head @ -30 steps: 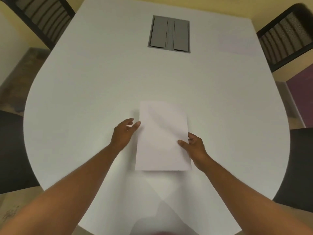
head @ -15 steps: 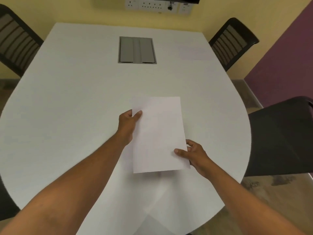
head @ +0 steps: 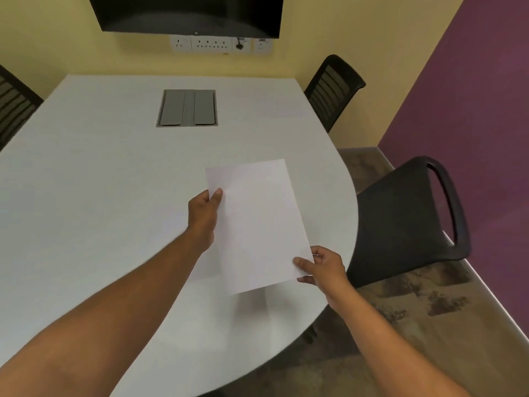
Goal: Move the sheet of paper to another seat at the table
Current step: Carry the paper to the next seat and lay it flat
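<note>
A blank white sheet of paper is held above the right part of the white table, casting a faint shadow below it. My left hand pinches its left edge near the top, thumb on the upper face. My right hand grips its lower right corner, thumb on top and fingers beneath. The sheet is tilted slightly, its far end leaning left.
A black chair stands at the table's right edge, another black chair at the far right, and a third chair at the far left. A grey cable hatch sits in the tabletop. A dark screen and wall sockets are ahead.
Both hands closed on the sheet and lifted it off the table. The view swung up and to the right, and the sheet moved toward the table's right side.
</note>
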A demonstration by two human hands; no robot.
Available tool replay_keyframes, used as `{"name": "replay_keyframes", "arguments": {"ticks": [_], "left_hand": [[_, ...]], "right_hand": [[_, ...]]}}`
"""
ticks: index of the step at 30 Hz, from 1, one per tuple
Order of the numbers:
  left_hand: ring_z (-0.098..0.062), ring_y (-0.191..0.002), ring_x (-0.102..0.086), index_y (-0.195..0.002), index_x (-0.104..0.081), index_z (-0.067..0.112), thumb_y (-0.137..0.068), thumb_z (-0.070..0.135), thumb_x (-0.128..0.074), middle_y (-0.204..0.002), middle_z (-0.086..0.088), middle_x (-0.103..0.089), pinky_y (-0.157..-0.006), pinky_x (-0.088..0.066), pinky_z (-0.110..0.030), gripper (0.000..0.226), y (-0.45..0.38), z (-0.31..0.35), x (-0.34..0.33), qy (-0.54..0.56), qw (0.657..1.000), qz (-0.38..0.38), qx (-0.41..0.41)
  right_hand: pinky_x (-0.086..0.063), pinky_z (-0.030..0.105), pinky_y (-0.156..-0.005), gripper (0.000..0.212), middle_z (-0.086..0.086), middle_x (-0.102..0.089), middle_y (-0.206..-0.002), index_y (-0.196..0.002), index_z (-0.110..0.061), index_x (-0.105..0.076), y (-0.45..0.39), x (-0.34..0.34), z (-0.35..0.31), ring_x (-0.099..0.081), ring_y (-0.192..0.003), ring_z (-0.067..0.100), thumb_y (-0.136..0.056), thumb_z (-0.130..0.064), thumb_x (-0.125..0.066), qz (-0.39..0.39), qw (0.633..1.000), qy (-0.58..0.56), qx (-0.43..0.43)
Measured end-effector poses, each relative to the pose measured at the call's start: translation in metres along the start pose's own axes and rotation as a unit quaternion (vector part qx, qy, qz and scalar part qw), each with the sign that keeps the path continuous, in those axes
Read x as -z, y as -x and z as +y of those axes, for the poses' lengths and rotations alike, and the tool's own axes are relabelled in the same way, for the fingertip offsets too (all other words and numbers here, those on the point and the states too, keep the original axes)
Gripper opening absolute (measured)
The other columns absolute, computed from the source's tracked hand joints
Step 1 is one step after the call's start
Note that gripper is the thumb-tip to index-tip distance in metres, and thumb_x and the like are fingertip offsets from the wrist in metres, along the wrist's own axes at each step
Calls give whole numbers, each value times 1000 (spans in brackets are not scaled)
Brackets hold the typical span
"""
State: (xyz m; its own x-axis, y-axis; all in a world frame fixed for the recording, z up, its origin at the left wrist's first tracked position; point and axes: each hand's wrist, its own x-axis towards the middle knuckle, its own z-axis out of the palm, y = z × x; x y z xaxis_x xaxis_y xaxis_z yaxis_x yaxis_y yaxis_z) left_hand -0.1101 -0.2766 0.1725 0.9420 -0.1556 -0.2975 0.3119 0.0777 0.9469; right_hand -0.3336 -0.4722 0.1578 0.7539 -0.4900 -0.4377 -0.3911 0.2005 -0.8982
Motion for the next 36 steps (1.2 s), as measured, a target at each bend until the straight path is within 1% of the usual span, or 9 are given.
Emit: {"name": "replay_keyframes", "arguments": {"ticks": [4,9,17,24,27,29,31,33,36], "left_hand": [[-26,-93,-70,-92,-76,19,-107,28,-65,-97,-4,-76,-91,-59,-45,20,34,-9,-42,9,999,30,-20],[-21,-86,-70,-93,-74,21,-109,27,-63,-97,1,-76,-89,-60,-40,20,65,-11,-92,42,997,58,-28],[-22,-89,-69,-91,-74,22,-109,28,-62,-96,3,-75,-97,-60,-45,22,47,-11,-159,61,992,97,-48],[-16,-78,-63,-85,-68,21,-109,31,-62,-87,6,-70,-72,-53,-28,27,-1,-26,-205,73,989,122,-45],[-18,-78,-56,-81,-60,22,-105,38,-67,-84,3,-62,-71,-44,-32,30,-23,-28,-218,77,987,138,-29],[-17,-76,-61,-76,-60,24,-103,38,-70,-81,7,-65,-68,-48,-32,33,-32,-26,-224,74,987,142,-19],[-15,-81,-70,-84,-67,24,-103,32,-72,-88,7,-73,-71,-59,-32,21,-33,-26,-228,79,986,144,-11],[-17,-90,-76,-103,-73,22,-102,26,-74,-102,4,-79,-75,-63,-33,5,-28,-30,-232,86,986,143,3],[-17,-86,-79,-117,-73,15,-100,17,-75,-106,-1,-80,-68,-63,-29,18,-18,-49,-233,85,984,157,19]], "right_hand": [[-65,30,-67,18,5,-80,-108,-110,-5,-72,9,57,-7,-77,-97,24,-92,-5,-77,8,1000,11,25],[-64,27,-66,21,4,-77,-112,-115,-5,-72,5,112,-23,-75,-98,21,-94,-6,-76,6,998,45,50],[-63,25,-64,23,2,-75,-112,-117,-6,-71,-47,168,-56,-74,-95,18,-95,-6,-74,-12,994,85,75],[-63,24,-63,20,4,-76,-115,-115,-6,-71,-119,199,-87,-74,-101,20,-95,-5,-74,-42,990,118,70],[-62,24,-62,19,5,-76,-115,-113,-6,-71,-150,208,-109,-74,-101,21,-95,-4,-74,-64,987,134,68],[-62,23,-61,18,6,-76,-114,-113,-6,-70,-172,210,-125,-74,-99,20,-95,-3,-73,-83,984,139,70],[-62,22,-61,20,5,-75,-113,-116,-5,-69,-191,211,-139,-74,-99,18,-96,-3,-72,-103,982,144,68],[-62,22,-62,24,5,-74,-115,-120,-4,-68,-209,210,-147,-73,-100,19,-96,-4,-72,-118,979,154,64],[-64,25,-64,23,7,-75,-117,-119,-4,-69,-239,213,-150,-74,-102,22,-96,-5,-72,-152,972,169,52]]}}
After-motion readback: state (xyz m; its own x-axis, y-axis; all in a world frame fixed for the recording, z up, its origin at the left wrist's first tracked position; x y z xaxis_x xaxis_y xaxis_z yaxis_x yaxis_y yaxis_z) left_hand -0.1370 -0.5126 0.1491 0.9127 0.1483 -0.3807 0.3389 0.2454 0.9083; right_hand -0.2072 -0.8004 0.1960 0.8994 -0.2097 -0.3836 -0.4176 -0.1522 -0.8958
